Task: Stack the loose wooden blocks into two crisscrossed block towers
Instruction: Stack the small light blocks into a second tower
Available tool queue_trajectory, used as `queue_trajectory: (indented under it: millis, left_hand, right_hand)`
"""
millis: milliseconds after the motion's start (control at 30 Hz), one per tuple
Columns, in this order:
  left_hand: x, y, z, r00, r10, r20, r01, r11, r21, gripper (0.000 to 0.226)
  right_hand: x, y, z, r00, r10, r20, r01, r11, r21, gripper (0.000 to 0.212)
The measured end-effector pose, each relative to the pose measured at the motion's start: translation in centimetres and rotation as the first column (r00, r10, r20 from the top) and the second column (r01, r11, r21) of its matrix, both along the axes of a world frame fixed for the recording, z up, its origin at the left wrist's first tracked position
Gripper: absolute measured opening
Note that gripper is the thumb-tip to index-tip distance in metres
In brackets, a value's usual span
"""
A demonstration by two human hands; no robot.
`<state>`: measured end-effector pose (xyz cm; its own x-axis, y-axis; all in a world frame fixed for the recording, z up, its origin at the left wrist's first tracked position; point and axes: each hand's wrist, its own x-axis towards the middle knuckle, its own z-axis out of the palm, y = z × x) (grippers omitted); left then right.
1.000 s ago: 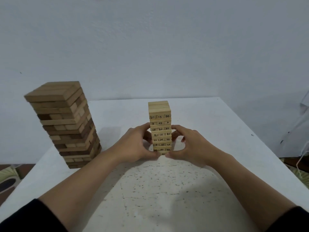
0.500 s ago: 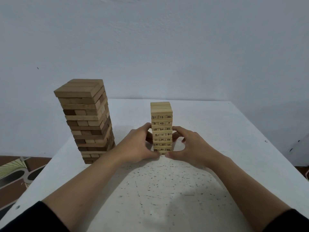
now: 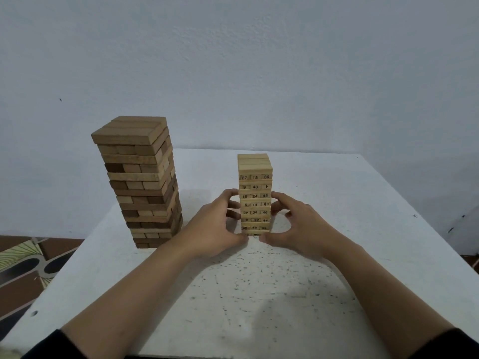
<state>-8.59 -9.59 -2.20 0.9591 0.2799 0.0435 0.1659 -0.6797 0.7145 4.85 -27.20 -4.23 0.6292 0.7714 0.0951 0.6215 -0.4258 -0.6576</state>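
— Between two cupped hands, mid-table: what is held?

— One slim tower (image 3: 255, 193) of pale numbered blocks. The left hand (image 3: 215, 226) and the right hand (image 3: 300, 224) curl round its lower half, fingers on its sides and thumbs almost meeting at its foot. Its upper layers rise bare above the grip.

— How much room is there around the grip?

— To the right of it, the white table (image 3: 363, 203) runs bare to its right edge. Beyond it the top runs to the far edge, which meets a plain pale wall (image 3: 259, 73). Nearer than the grip, between the forearms, the surface is flecked with dark specks. To the left, near the left wrist, a taller broad tower (image 3: 140, 182) stands close to the table's left edge. Patterned floor tiles (image 3: 23, 257) show past that edge.

— And the materials?

— Both towers are wood, rectangular bars laid three to a layer, each layer crossing the one below. The slim tower is light and even, with black numbers printed on the block ends. The broad tower mixes tan and dark brown and is unprinted. Dark sleeves (image 3: 44, 345) end at the forearms.
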Motion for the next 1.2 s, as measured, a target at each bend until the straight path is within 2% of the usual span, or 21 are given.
queue_trajectory:
  millis: [133,200,333,500,600,700,767,867,967,1200]
  left_hand:
    - [-1.5,-0.2,-0.1,0.998,0.037,0.058,-0.029,0.989,-0.143,0.099]
    - [-2.2,-0.6,0.3,0.987,0.070,0.146,-0.032,0.968,-0.248,0.096]
    - [-2.7,-1.1,1.4,0.949,0.155,0.275,0.012,0.853,-0.522,0.074]
    - [-2.2,-2.2,2.3,0.935,0.161,0.315,0.094,0.745,-0.660,0.067]
    - [-1.7,-3.1,2.6,0.926,0.167,0.338,0.121,0.718,-0.685,0.061]
    - [-1.4,-3.7,3.0,0.917,0.146,0.370,0.156,0.725,-0.671,0.061]
    - [-1.2,-4.0,3.3,0.913,0.113,0.393,0.188,0.737,-0.649,0.052]
    - [-1.0,-4.2,3.5,0.908,0.092,0.408,0.208,0.747,-0.631,0.051]
    - [-0.8,-4.1,3.3,0.902,0.080,0.424,0.220,0.760,-0.612,0.059]
    - [-0.5,-4.2,3.2,0.910,0.082,0.407,0.201,0.770,-0.605,0.055]
  right_hand:
    - [-0.2,-1.3,0.5,0.990,0.039,-0.139,-0.045,0.998,-0.041,0.113]
    - [-0.4,-2.2,1.2,0.972,0.068,-0.223,-0.066,0.998,0.019,0.113]
    - [-1.8,-2.8,3.2,0.931,0.112,-0.347,-0.005,0.955,0.297,0.088]
    - [-3.5,-1.7,3.8,0.899,0.072,-0.431,0.155,0.870,0.468,0.050]
    - [-4.5,-0.4,4.4,0.876,0.023,-0.482,0.265,0.812,0.521,0.055]
    - [-5.2,0.8,5.3,0.861,-0.019,-0.508,0.318,0.799,0.510,0.050]
    - [-5.3,1.4,5.8,0.847,-0.032,-0.531,0.339,0.802,0.493,0.051]
    - [-5.7,2.1,6.3,0.853,-0.017,-0.522,0.310,0.821,0.480,0.039]
    - [-6.4,2.5,7.0,0.870,0.010,-0.493,0.260,0.840,0.476,0.056]
    - [-6.5,2.6,6.6,0.864,0.020,-0.504,0.271,0.824,0.498,0.050]
